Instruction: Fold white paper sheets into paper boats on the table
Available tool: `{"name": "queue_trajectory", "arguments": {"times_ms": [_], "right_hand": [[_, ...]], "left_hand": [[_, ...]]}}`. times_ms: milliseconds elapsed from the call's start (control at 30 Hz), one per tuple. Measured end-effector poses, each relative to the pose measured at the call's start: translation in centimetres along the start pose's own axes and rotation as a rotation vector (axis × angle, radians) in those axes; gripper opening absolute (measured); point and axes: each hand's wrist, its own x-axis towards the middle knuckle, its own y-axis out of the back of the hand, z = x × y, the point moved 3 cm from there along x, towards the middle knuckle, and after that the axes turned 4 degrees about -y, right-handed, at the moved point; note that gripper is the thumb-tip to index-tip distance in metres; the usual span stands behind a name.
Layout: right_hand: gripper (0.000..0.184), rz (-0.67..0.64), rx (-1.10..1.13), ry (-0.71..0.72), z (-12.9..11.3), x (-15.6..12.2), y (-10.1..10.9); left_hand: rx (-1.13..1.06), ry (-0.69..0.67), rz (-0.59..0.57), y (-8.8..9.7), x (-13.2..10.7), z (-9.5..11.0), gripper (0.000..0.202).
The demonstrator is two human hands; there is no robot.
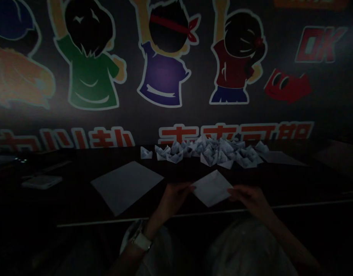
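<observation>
A folded white paper (211,189), roughly diamond-shaped, is held near the front of a dark table. My left hand (176,196) pinches its left corner, and a pale watch is on that wrist. On the opposite corner, the fingers of my right hand (249,196) are closed on the same paper. Behind it lies a heap of folded paper boats (219,151), several of them overlapping. A flat white sheet of paper (127,187) rests on the table to the left of my left hand.
Farther right, beside the boats, lies another pale sheet (282,158). A small white box-like object (42,182) sits at the far left. The table's front edge (107,221) runs just before my knees. A wall with cartoon figures (162,76) rises behind; the scene is dim.
</observation>
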Motion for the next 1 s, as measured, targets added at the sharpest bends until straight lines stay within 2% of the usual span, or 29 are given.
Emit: {"name": "queue_trajectory", "arguments": {"times_ms": [100,167,233,300,433,533,667,833,1000], "right_hand": [[0.036,-0.012,0.020,-0.002,-2.9,-0.1,0.7],[0.036,-0.021,0.050,-0.003,-3.9,-0.3,0.8],[0.035,-0.029,0.082,-0.007,-4.3,-0.5,0.7],[0.035,-0.045,0.090,-0.013,-4.3,-0.6,0.7],[0.032,-0.114,0.100,-0.029,-4.3,-0.7,1.2],[0.029,-0.156,0.089,-0.047,-4.1,-0.7,1.9],[0.029,-0.210,0.083,-0.064,-4.1,-0.6,2.3],[0.027,-0.373,0.172,-0.087,-4.5,-0.8,2.3],[0.024,-0.320,0.350,-0.117,-4.7,-1.1,2.4]], "left_hand": [[-0.100,0.054,0.077,1.1,1.3,1.3,0.026],[-0.205,0.101,0.158,1.4,1.8,1.5,0.030],[-0.314,0.148,0.167,1.2,2.0,1.5,0.039],[-0.427,0.192,0.027,0.6,1.9,1.6,0.044],[-0.670,0.247,-0.362,0.2,1.4,3.2,0.039],[-0.705,0.250,-0.519,0.8,1.2,4.4,0.040],[-0.658,0.216,-0.576,1.2,1.3,4.6,0.038],[-0.722,0.195,-0.605,0.9,1.1,4.1,0.046],[-0.770,0.195,-0.565,1.3,1.0,4.7,0.043]]}}
